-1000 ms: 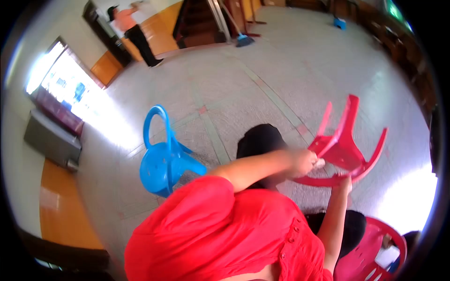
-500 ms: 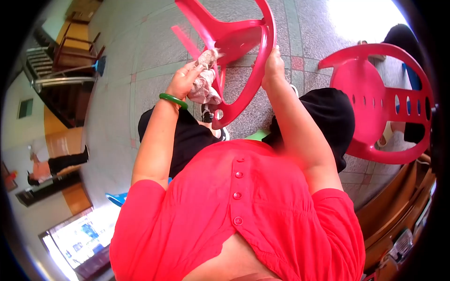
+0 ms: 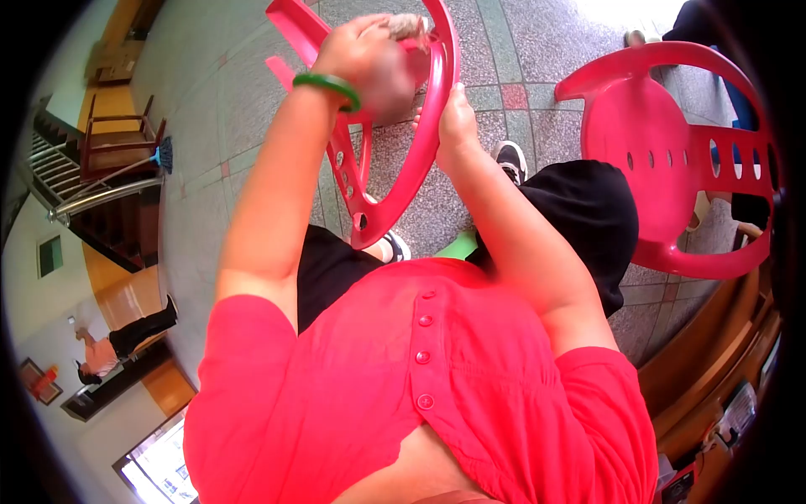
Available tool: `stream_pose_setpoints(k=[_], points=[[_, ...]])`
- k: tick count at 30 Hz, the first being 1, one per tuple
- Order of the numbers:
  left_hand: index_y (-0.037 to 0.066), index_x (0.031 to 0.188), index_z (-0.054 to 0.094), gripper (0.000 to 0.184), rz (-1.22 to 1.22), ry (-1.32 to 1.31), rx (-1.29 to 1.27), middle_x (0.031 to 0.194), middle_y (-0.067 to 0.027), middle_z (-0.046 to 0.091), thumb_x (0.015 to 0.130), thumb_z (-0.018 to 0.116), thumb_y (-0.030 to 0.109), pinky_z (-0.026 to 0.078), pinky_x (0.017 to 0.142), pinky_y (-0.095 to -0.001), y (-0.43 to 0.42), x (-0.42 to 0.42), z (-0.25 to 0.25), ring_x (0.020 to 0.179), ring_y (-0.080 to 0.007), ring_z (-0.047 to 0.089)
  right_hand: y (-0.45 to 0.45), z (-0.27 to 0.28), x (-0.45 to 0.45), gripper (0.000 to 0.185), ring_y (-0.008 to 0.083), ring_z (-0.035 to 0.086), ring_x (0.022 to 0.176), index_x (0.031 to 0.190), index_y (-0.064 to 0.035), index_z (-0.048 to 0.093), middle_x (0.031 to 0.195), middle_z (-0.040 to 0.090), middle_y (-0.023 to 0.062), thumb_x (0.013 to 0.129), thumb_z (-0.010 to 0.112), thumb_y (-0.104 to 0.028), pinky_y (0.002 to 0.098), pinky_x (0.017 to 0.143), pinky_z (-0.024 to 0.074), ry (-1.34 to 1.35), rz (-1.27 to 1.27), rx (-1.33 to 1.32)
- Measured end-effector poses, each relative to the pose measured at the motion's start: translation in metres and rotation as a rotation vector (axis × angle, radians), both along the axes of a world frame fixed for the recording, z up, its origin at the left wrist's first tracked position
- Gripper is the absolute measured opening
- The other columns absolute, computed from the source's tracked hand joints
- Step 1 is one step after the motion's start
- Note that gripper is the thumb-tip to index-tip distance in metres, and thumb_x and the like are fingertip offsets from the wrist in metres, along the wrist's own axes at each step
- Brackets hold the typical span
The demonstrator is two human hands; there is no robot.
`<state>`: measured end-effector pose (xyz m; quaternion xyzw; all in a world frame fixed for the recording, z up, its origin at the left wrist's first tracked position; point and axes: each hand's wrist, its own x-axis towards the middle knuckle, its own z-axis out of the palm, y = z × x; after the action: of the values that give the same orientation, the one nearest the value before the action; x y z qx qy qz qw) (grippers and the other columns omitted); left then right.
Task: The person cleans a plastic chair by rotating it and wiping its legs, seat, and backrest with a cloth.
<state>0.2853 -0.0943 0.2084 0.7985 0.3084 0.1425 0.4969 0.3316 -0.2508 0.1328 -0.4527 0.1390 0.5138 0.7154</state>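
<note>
A red plastic chair (image 3: pixel 411 168) is held tilted in front of my knees, its legs pointing up and away. My left hand (image 3: pixel 361 63), with a green bangle at the wrist, is partly smeared by motion and holds a pale cloth (image 3: pixel 409 27) at the chair's seat. My right hand (image 3: pixel 457 122) grips the curved red rim on the other side, with its fingers partly hidden behind it.
Another red chair (image 3: pixel 646 160) stands at the right, with part of a person beyond it. Brown wooden furniture (image 3: pixel 705 361) is at the lower right. At the left are a wooden chair (image 3: pixel 122 147), a blue broom (image 3: pixel 164 155), stairs and a person (image 3: pixel 105 353) by the wall.
My left hand has moved up with the cloth, from beside the chair's rim onto its seat. The held chair and my right hand have shifted slightly left.
</note>
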Motion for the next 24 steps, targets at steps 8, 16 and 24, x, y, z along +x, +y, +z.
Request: stream_pose_setpoints(k=[8, 16, 24], points=[[0.014, 0.109, 0.064, 0.034, -0.401, 0.801, 0.785, 0.117, -0.0108, 0.059, 0.078, 0.048, 0.010, 0.043, 0.095, -0.0377, -0.031, 0.064, -0.042, 0.108, -0.0289, 0.056, 0.006, 0.000, -0.001, 0.047, 0.0201, 0.055, 0.062, 0.103, -0.0028, 0.049, 0.077, 0.055, 0.0098, 0.096, 0.027, -0.044, 0.0345, 0.057, 0.0498, 0.012, 0.001, 0.006], [0.012, 0.101, 0.064, 0.027, -0.595, 0.475, 0.788, 0.107, -0.0045, 0.062, 0.078, 0.051, 0.010, 0.047, 0.083, -0.0414, -0.074, -0.012, -0.025, 0.090, -0.0308, 0.060, 0.012, 0.002, 0.001, 0.050, 0.0306, 0.056, 0.102, 0.113, -0.0028, 0.052, 0.110, 0.058, 0.0186, 0.093, 0.016, -0.030, 0.0429, 0.091, 0.0454, 0.234, -0.112, 0.241], [0.008, 0.107, 0.058, 0.029, -0.559, 0.501, 0.703, 0.112, -0.0035, 0.057, 0.078, 0.055, 0.007, 0.046, 0.081, -0.0391, -0.117, -0.106, 0.020, 0.089, -0.0310, 0.054, 0.016, -0.012, -0.006, 0.038, 0.0296, 0.059, 0.087, 0.101, -0.0047, 0.055, 0.095, 0.060, 0.0151, 0.092, 0.027, -0.029, 0.0425, 0.081, 0.0483, 0.193, -0.124, 0.164]])
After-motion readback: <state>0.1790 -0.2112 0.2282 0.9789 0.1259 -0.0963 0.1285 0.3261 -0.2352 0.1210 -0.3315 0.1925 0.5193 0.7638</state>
